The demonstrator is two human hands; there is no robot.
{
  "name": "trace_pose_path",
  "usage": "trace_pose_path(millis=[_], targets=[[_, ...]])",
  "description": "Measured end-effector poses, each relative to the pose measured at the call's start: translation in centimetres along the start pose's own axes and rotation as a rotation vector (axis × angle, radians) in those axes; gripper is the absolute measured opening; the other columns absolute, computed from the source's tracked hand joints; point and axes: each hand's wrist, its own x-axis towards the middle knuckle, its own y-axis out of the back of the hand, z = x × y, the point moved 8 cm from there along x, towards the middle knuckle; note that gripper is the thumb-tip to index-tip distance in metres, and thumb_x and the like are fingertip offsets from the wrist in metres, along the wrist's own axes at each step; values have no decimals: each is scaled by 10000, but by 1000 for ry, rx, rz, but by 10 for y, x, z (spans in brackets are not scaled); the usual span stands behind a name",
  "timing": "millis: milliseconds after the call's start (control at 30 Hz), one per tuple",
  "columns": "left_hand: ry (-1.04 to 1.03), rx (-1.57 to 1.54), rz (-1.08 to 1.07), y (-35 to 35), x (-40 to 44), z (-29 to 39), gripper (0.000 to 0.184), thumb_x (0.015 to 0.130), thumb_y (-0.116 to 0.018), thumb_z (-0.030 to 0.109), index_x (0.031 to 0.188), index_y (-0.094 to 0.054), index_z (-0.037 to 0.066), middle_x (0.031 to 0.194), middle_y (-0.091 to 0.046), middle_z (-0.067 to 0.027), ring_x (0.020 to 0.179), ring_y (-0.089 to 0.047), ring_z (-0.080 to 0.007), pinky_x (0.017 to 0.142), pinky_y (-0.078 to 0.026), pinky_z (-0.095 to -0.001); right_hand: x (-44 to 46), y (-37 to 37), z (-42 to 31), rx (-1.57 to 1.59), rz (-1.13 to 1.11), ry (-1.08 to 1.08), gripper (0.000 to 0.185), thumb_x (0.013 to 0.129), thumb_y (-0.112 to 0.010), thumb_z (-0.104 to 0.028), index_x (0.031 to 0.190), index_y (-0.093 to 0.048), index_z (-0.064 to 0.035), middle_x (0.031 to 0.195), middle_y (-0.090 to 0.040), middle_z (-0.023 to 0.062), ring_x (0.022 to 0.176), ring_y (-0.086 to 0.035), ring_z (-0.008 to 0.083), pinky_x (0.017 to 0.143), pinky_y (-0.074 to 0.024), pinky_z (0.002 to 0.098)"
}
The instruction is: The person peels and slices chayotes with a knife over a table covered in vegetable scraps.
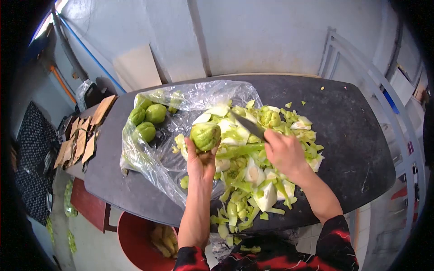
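Note:
A whole green chayote (pixel 205 136) rests in my left hand (pixel 201 163), fingers wrapped around its lower side. My right hand (pixel 284 152) grips a knife (pixel 247 124) whose dark blade points up and to the left, over the heap. Below both hands lies a pile of pale peeled chayote pieces (pixel 254 174) mixed with green peelings (pixel 244 150). Left of my left hand, several unpeeled chayotes (pixel 156 113) sit in an open clear plastic bag (pixel 151 159). The knife's handle is hidden inside my right hand.
Everything lies on a dark table (pixel 352 135) with rounded corners. A red bin (pixel 131 241) with yellowish scraps stands on the floor below its front edge. Cardboard pieces (pixel 81 140) are at the left, a grey metal railing (pixel 375 74) at the right, and a wall behind.

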Motion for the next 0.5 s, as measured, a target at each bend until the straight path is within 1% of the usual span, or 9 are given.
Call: trace_pose_path(millis=[67,133,167,267,300,333,400,433,500], targets=[[-31,11,20,9,5,-4,700,866,-640,537,1335,-512,33,1344,-567,-147,1263,-529,-318,1076,-449,-501,-4,-3,-7,-27,-5,73,96,781,-601,-41,828,-529,-84,669,-590,55,549,-625,175,473,-507,324],[63,-24,59,16,3,-14,654,889,-635,512,1343,-519,55,1355,-559,-122,1250,-534,-296,1069,-451,-454,-12,8,-43,-50,156,370,91,764,-620,-73,831,-562,-93,642,-545,9,553,-602,134,467,-493,281],[190,-31,-70,5,-3,-22,650,893,-618,544,1325,-551,63,1349,-572,-119,1228,-545,-286,1083,-422,-439,-15,4,-48,-95,190,410,101,744,-631,-88,831,-579,-91,624,-499,-19,560,-584,111,475,-484,248],[271,47,-119,-12,-22,-27,670,907,-595,562,1351,-533,64,1362,-566,-119,1231,-539,-296,1100,-390,-461,-14,3,-52,-103,228,420,115,746,-628,-76,851,-581,-79,630,-504,-7,556,-583,115,480,-485,243],[231,109,-68,-12,-21,-26,636,946,-586,505,1382,-487,53,1334,-578,-112,1197,-567,-283,1044,-450,-439,-12,3,-48,-90,202,386,129,745,-629,-73,863,-578,-69,636,-512,6,555,-587,135,484,-493,256],[235,107,-70,-8,-19,-26,636,946,-586,505,1382,-487,53,1334,-578,-112,1197,-567,-283,1044,-450,-439,-12,4,-46,-94,200,383,129,745,-629,-73,863,-578,-69,636,-512,6,555,-587,135,484,-493,256],[247,216,-312,-21,-19,-25,579,941,-630,383,1368,-458,34,1257,-606,-116,1095,-622,-254,909,-541,-422,-8,10,-37,-70,247,345,133,746,-630,-70,865,-571,-69,636,-513,7,549,-590,148,481,-498,272],[166,224,-385,-44,-28,-19,527,892,-670,242,1325,-455,33,1138,-641,-115,967,-662,-220,759,-585,-401,-8,9,-34,-56,243,332,133,744,-625,-71,862,-565,-69,633,-510,4,550,-597,161,485,-505,283],[201,342,-429,-30,-28,-29,491,873,-678,200,1289,-479,29,1111,-649,-124,948,-667,-221,748,-587,-407,-9,5,-33,-69,213,341,132,743,-624,-75,862,-567,-71,631,-506,0,554,-596,152,490,-505,277]])
